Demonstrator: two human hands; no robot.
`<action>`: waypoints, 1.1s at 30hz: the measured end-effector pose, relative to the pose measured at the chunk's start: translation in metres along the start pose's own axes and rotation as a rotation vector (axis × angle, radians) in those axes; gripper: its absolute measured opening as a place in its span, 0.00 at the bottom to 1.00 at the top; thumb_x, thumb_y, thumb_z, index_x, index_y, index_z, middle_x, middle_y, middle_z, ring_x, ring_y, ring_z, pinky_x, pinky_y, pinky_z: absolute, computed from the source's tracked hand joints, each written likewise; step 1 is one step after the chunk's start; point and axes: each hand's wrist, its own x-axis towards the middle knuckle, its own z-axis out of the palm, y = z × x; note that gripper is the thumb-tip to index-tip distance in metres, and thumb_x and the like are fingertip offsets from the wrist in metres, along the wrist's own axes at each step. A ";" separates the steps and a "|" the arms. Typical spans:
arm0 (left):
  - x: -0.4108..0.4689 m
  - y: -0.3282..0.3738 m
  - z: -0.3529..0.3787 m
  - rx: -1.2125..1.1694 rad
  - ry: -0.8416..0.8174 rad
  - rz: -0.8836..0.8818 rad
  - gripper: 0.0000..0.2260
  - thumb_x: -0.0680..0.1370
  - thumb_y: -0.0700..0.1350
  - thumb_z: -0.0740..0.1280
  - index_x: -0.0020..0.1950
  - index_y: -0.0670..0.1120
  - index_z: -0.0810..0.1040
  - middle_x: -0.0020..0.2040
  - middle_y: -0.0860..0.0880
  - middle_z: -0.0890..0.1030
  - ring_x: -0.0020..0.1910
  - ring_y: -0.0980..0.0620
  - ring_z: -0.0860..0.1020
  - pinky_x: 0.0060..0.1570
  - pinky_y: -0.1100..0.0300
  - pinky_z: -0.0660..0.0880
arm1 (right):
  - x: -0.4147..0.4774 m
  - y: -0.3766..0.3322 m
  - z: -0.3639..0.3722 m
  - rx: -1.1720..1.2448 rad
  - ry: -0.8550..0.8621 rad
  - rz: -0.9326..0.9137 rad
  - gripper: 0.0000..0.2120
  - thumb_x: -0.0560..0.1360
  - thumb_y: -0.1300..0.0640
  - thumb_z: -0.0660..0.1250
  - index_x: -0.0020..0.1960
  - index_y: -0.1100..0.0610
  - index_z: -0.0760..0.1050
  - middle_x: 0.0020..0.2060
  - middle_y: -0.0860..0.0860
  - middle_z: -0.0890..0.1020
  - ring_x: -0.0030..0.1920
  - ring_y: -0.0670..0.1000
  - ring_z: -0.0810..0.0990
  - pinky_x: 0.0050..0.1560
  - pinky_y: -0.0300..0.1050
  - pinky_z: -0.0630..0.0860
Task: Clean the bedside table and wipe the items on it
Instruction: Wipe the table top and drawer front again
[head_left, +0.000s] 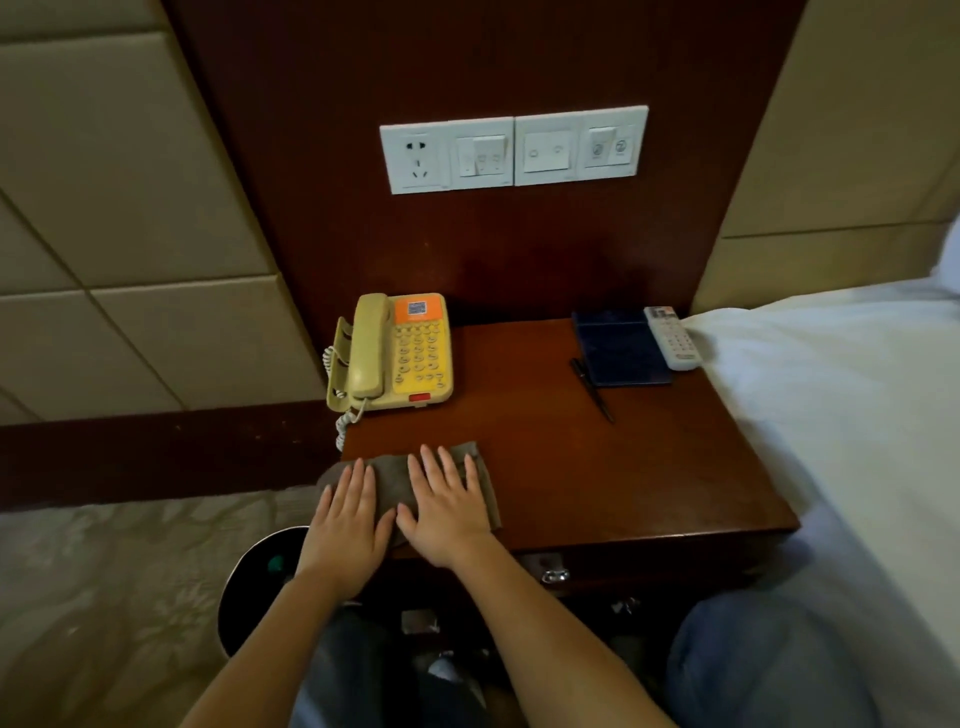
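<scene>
- Denim-clad knees fill the bottom of the frame, with two bare forearms reaching up from there toward the centre.
- Left hand: palm down and fingers straight, slightly spread, flat on a grey-brown cloth.
- Right hand: same posture just beside it, with the thumbs nearly meeting.
- Cloth is folded and lies at the front left corner of the bedside table. Its left end passes over the table's left edge and its near side sits close to the front edge.
- Drawer handle is below the front edge. A round dark object stands on the carpet at lower left.
- Bare wood runs right of the cloth and up the centre of the tabletop.
- Telephone is at the rear left, with its coiled cord hanging over the left edge.
- Pen lies at an angle at the left edge of the dark notebook, centre right.
- Remote lies along the notebook's right side, against the bed, which borders the table's right edge.
- Switch panel is on the wood wall at upper centre.
</scene>
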 end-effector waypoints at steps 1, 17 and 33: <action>-0.001 0.008 0.000 0.005 -0.005 0.004 0.44 0.66 0.63 0.26 0.78 0.41 0.42 0.79 0.45 0.43 0.77 0.51 0.41 0.72 0.56 0.37 | -0.005 0.008 0.000 0.005 0.009 -0.011 0.32 0.81 0.42 0.49 0.78 0.54 0.44 0.78 0.52 0.46 0.77 0.53 0.41 0.74 0.56 0.35; 0.012 0.290 -0.001 -0.081 -0.058 0.396 0.29 0.82 0.57 0.45 0.78 0.43 0.42 0.79 0.45 0.42 0.77 0.48 0.41 0.73 0.53 0.38 | -0.152 0.251 -0.043 -0.092 0.067 0.455 0.32 0.81 0.40 0.47 0.79 0.52 0.42 0.78 0.49 0.45 0.78 0.51 0.44 0.76 0.54 0.42; 0.041 0.184 -0.006 -0.107 -0.097 0.269 0.29 0.82 0.58 0.44 0.78 0.45 0.40 0.79 0.49 0.40 0.77 0.53 0.40 0.75 0.55 0.39 | -0.069 0.167 -0.039 -0.044 -0.041 0.381 0.33 0.80 0.40 0.44 0.78 0.55 0.39 0.78 0.53 0.40 0.77 0.55 0.38 0.73 0.60 0.36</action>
